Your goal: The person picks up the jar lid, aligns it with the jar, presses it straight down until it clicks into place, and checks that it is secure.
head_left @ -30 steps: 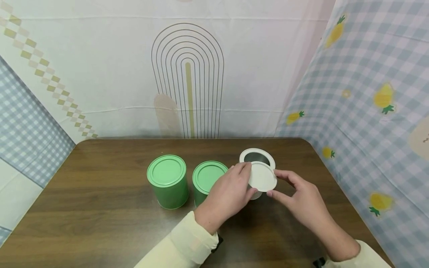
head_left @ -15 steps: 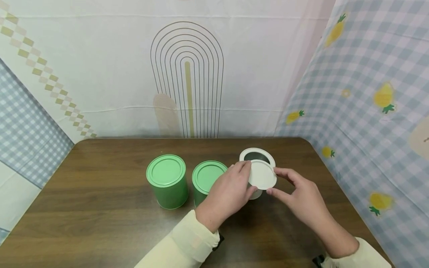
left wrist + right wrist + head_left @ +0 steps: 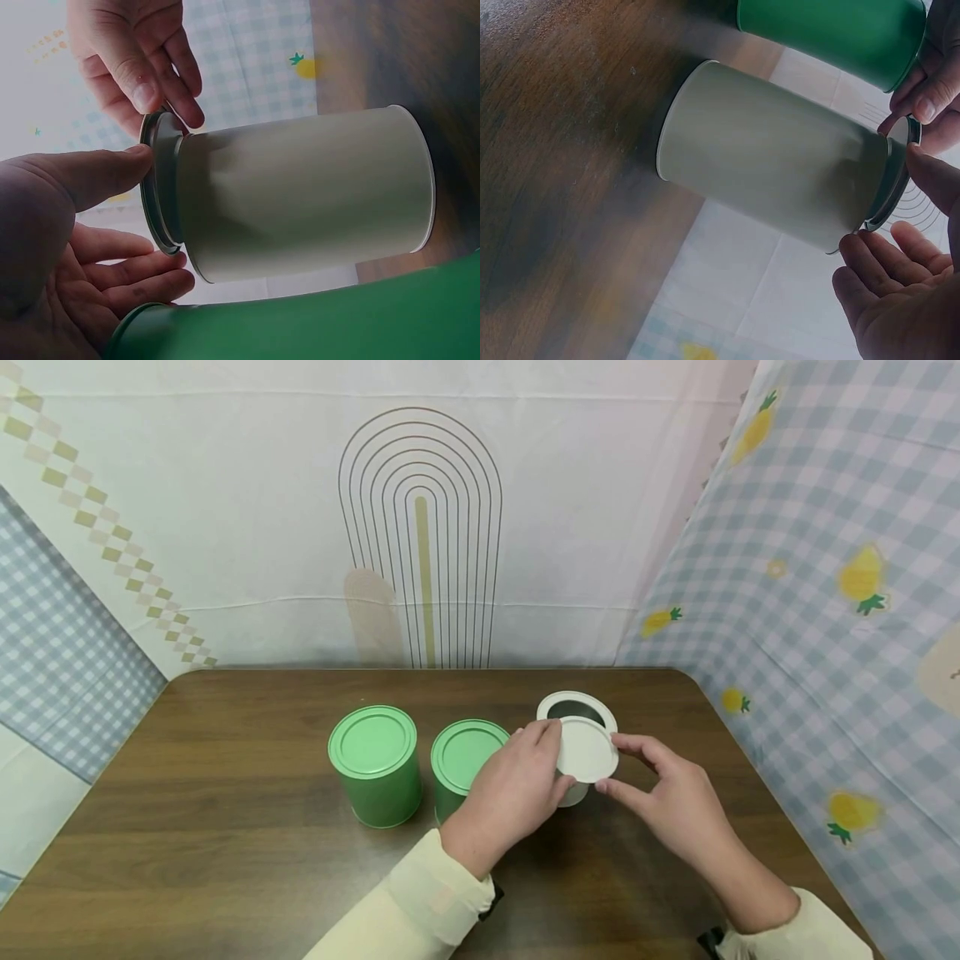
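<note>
Both hands hold a round white lid (image 3: 588, 750) over the near part of a white can (image 3: 576, 698). The can's dark mouth shows behind the lid. On the lid's left edge my left hand (image 3: 512, 781) pinches with thumb and fingers. My right hand (image 3: 671, 802) pinches the right edge, thumb at the near side. In the left wrist view the lid (image 3: 159, 184) is slightly tilted against the can's top, a narrow gap showing at one side. The can's body (image 3: 772, 154) stands upright on the table.
Two lidded green cans stand to the left: one green can (image 3: 467, 756) partly behind my left hand and forearm, another green can (image 3: 373, 760) farther left. The brown wooden table (image 3: 225, 860) ends at a patterned cloth wall (image 3: 562, 527) behind and a checked cloth (image 3: 795, 635) at right.
The lid has shifted slightly away from me, toward the back of the can's mouth, with both hands keeping their hold. The cans have not moved.
</note>
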### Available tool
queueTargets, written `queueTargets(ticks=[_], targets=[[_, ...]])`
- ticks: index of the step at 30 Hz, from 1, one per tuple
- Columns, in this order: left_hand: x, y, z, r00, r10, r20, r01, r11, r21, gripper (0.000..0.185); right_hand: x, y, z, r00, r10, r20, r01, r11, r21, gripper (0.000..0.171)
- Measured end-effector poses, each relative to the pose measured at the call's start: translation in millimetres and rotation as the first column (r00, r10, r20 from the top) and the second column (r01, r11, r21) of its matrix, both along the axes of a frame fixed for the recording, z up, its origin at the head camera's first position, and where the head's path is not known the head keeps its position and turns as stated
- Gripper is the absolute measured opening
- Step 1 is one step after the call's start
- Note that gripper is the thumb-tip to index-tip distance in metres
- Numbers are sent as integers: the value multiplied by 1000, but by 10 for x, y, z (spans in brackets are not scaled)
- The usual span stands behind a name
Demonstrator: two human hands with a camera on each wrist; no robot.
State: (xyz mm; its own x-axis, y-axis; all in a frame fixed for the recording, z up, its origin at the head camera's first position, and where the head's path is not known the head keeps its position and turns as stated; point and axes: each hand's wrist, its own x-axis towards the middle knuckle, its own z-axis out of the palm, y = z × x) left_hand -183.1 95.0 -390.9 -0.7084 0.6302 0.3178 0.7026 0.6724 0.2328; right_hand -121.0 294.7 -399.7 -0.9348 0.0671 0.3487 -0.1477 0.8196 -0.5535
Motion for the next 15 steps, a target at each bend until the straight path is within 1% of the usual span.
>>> queueTargets(ticks=[6,15], targets=[[0,15,-8,1000,6,-17,-6,1000,0,64,-12,11,-7,1000,-2,-1,2,1000,3,56],[2,29,-10,1000,18,-7,-18,1000,0,63,-21,18,0,1000,-4,10,4,1000,-6,56]])
